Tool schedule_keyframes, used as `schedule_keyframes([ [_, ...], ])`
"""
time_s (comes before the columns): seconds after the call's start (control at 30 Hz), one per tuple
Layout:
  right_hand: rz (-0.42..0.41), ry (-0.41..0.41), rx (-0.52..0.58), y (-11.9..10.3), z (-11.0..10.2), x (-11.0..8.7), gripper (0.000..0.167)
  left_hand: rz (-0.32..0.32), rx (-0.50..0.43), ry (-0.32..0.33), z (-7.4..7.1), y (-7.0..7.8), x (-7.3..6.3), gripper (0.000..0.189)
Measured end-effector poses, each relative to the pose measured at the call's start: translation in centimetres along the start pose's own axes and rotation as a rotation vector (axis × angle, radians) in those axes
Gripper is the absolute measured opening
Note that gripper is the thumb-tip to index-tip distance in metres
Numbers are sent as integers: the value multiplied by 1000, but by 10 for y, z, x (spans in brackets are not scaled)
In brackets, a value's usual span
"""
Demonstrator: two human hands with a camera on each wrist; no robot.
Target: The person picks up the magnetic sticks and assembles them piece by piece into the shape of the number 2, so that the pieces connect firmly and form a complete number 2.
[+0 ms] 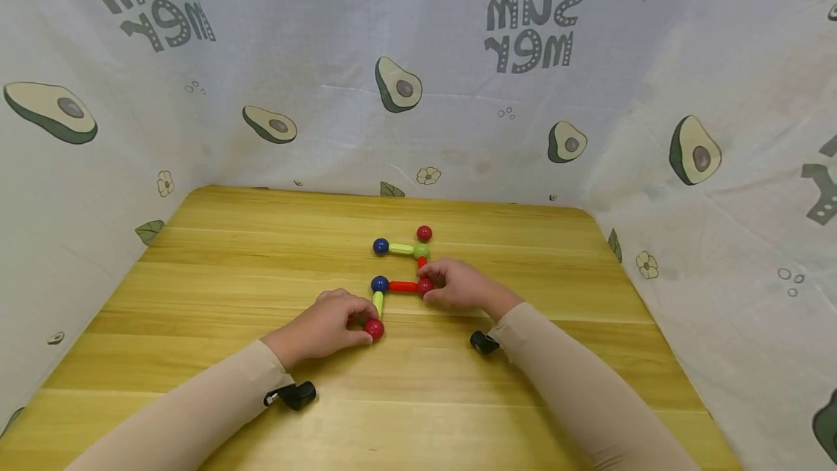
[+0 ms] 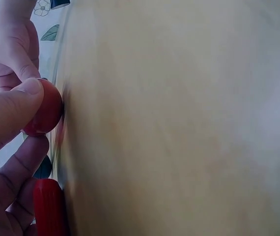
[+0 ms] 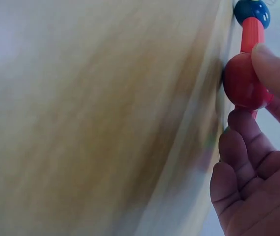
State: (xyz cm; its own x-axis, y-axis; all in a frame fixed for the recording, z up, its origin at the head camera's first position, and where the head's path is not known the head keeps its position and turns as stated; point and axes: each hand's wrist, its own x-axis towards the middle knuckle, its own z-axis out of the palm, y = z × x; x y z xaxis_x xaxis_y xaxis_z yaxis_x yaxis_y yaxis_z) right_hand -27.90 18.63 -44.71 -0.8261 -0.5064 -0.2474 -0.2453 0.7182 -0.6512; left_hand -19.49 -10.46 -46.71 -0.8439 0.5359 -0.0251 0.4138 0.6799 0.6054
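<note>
A zigzag of balls and short sticks lies on the wooden table. At its near end my left hand [image 1: 320, 327] pinches a red ball [image 1: 374, 329] between thumb and fingertips; a yellow-green stick [image 1: 378, 302] runs from there to a blue ball [image 1: 380, 283]. In the left wrist view a red stick [image 2: 50, 209] lies by that hand's lower fingers. My right hand [image 1: 466, 286] pinches another red ball [image 1: 425, 288], joined to the blue one by a red stick [image 1: 403, 286]. A second red stick [image 1: 422, 262], partly behind the right fingers, leads to a green ball [image 1: 421, 251].
Beyond the hands, a yellow-green stick [image 1: 401, 248] links the green ball to another blue ball [image 1: 381, 246]. A red ball [image 1: 424, 233] sits just behind the green one. White patterned cloth [image 1: 451, 129] surrounds the table [image 1: 418, 413] at the back and sides.
</note>
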Motion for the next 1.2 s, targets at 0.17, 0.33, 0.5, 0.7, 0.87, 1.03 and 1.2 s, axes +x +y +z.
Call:
schedule_keyframes([
  [0.17,9,17,-17,1,3,4,35,-9,-15,2,-2,-1,-1,20],
  [0.33,36,31,-19,0,5,8,37,-14,-22,5,-3,-3,-1,20],
  [0.5,44,44,-21,0,6,11,38,-18,-6,14,-5,-6,-1,20],
  [0.7,50,59,-15,-1,7,13,38,-36,-11,7,-9,-9,-2,24],
  [0.87,47,65,-37,-2,8,15,38,-58,-30,1,-14,-17,-5,36],
  [1.03,40,72,-47,-2,8,15,37,-97,29,-9,-20,-24,-11,42],
  [1.2,39,82,-54,-4,9,15,36,-121,82,-19,-24,-25,-15,30],
])
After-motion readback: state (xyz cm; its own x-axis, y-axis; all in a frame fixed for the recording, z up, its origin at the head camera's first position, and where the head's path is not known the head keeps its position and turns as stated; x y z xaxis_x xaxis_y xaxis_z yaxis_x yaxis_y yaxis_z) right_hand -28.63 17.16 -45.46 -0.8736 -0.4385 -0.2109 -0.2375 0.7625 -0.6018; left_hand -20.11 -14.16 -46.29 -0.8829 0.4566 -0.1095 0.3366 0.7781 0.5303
